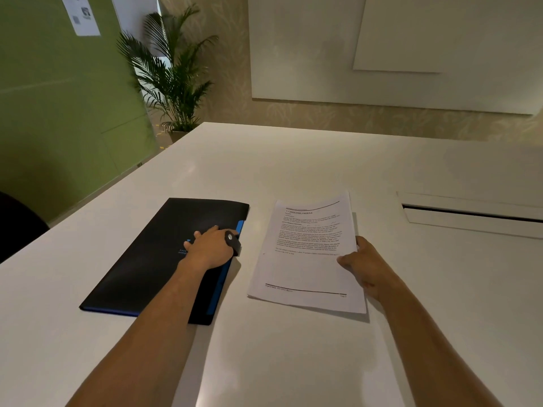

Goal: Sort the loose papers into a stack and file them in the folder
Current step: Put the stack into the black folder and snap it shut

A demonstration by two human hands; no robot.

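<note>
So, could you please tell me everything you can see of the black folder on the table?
The black folder lies flat and closed on the white table, left of the paper stack and apart from it, turned at a slant. Its cover looks smooth and matte, with small blue print near the middle, too small to read. A blue edge shows along its near and right sides. The left hand rests on it, by a black strap at its right edge.

Fine print on the papers (308, 251): too small to read. Fingers of the right hand (363, 261) tucked under the sheets' 3 o'clock edge. Folder (152, 254) lettering partly covered by the left hand (213, 248). Chair (17, 221) cut off at 9 o'clock.
</note>
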